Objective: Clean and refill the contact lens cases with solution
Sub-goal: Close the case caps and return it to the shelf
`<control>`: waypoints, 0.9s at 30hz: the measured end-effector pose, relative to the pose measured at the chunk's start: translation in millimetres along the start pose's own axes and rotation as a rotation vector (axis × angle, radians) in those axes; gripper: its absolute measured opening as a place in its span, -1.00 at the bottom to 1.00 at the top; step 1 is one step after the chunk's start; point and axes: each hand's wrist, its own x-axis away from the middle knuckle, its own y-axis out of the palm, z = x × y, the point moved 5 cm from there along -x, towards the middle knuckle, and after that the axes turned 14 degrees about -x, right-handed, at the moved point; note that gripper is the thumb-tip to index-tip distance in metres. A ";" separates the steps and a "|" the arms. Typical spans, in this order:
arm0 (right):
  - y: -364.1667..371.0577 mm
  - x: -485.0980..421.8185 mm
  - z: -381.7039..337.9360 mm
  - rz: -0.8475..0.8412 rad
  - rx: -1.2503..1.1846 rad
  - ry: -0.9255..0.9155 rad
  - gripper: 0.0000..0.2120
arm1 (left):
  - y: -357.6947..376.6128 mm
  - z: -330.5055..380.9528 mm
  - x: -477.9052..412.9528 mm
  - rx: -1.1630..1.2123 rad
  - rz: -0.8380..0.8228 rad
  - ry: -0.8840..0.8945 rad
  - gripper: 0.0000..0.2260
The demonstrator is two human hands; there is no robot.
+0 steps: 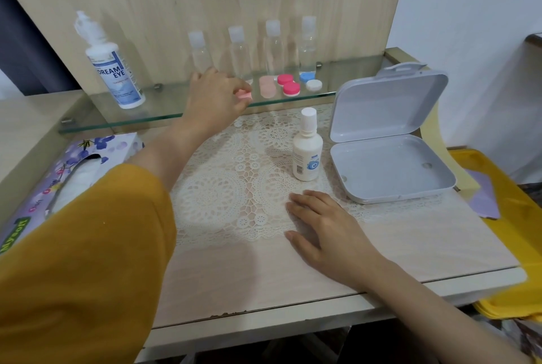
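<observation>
A mustard sleeve [88,246] is seen nearest. From it the left hand [215,96] is stretched to the glass shelf [164,113], where a pink lens case [245,95] is pinched between fingertips and thumb near the shelf's front edge. Whether it is lifted or resting there cannot be told. The right hand [325,228] is laid flat, fingers straight, on the lace mat [234,182] of the worktop [410,246], and nothing is held in it. The case is judged to be light, stiff moulded plastic, small and smooth. It is likely to be slippery once wetted, so it is best taken by the sides of its round caps. Along the shelf three more cases are ranged, pale pink [267,86], bright pink [289,84] and blue-and-white [310,81], before four clear capped bottles [274,50]. A large solution bottle [115,70] is stood at the shelf's left. A small white bottle [306,149] is set upright on the mat, just beside an open grey hinged box [390,140]. A flowered tissue box [58,170] is placed at the left.
</observation>
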 end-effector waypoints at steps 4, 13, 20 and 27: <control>0.7 -0.7 0.3 -0.015 -0.003 0.012 -0.53 | -0.2 -0.5 4.4 0.014 0.056 0.012 -0.74; -0.1 0.0 -2.0 -0.055 -0.021 0.020 -0.51 | -26.3 -0.6 49.9 0.186 0.189 0.064 -0.75; -2.4 0.1 -3.8 -0.060 -0.029 0.028 -0.43 | -18.0 18.8 144.3 0.306 0.172 0.132 -0.75; -4.5 0.0 -5.8 -0.056 -0.046 0.039 -0.47 | 2.3 27.2 198.9 0.391 0.046 0.105 -0.77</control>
